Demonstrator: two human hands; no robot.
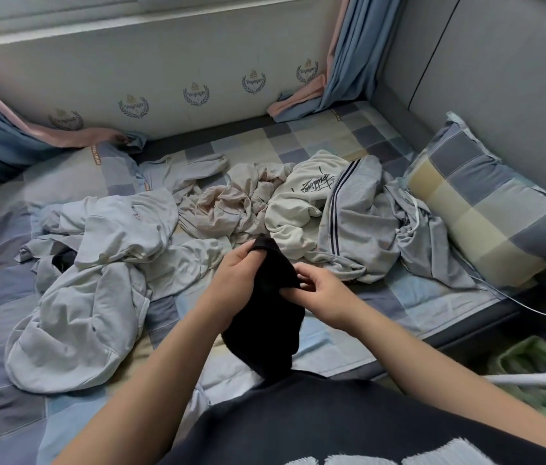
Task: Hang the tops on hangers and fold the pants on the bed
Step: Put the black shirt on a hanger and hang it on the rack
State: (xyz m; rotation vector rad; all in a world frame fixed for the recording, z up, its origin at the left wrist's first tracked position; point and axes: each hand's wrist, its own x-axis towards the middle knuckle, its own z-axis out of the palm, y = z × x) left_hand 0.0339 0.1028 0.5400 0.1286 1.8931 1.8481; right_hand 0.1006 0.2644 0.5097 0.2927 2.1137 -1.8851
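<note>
Two hands on a crumpled black garment (pixel 273 320) over the near edge of the bed (pixel 301 137): left hand (pixel 236 268) grips its top, right hand (pixel 327 297) pinches the side. Pale blue hoodie (pixel 90 297) left, striped grey pants (pixel 355 223) and checked pillow (pixel 486 209) right.

The black garment (pixel 271 330) hides fingertips of the left hand (pixel 234 270); kind unclear.

Dark top (pixel 298 414), pale lettering (pixel 432 455)
</note>
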